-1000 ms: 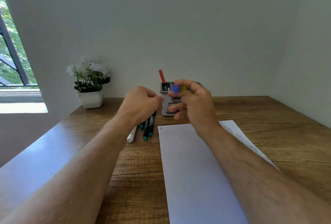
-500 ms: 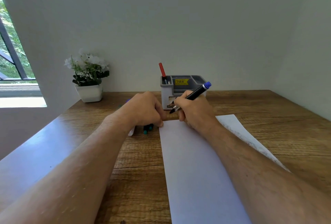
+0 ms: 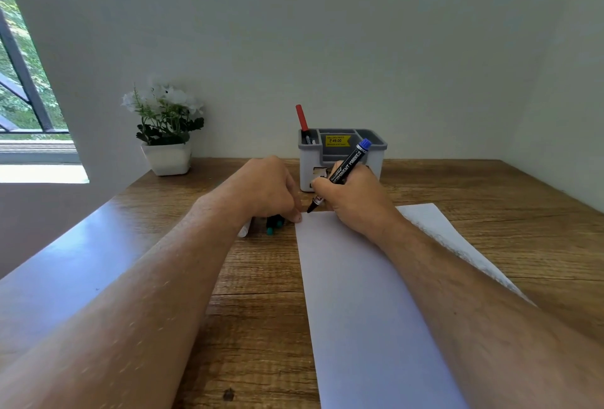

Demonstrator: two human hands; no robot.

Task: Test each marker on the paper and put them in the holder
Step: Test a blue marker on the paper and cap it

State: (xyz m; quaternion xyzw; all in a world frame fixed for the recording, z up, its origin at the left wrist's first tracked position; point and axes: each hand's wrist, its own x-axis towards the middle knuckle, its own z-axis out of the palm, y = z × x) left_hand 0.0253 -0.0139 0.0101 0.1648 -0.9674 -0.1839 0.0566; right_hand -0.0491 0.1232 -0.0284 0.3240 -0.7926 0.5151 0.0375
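Note:
My right hand [image 3: 353,202] grips a black marker with a blue end [image 3: 349,163], and its uncapped tip touches the top-left corner of the white paper [image 3: 366,294]. My left hand [image 3: 268,189] lies with curled fingers beside that corner, one fingertip on the paper's edge; what its palm holds is hidden. Under the left hand lie teal-capped markers [image 3: 274,225] and a white marker [image 3: 244,230]. Behind the hands stands the grey-and-white holder [image 3: 376,150], with a red-capped marker [image 3: 302,118] upright in its left compartment.
A white pot of white flowers [image 3: 166,134] stands at the back left of the wooden desk [image 3: 261,310]. Walls close the back and right sides, and a window opens on the left. A second sheet [image 3: 457,245] peeks out to the right of the paper.
Both hands came down from in front of the holder to the paper's top edge. The marker's tip now touches the paper's corner, and my left hand has settled beside it.

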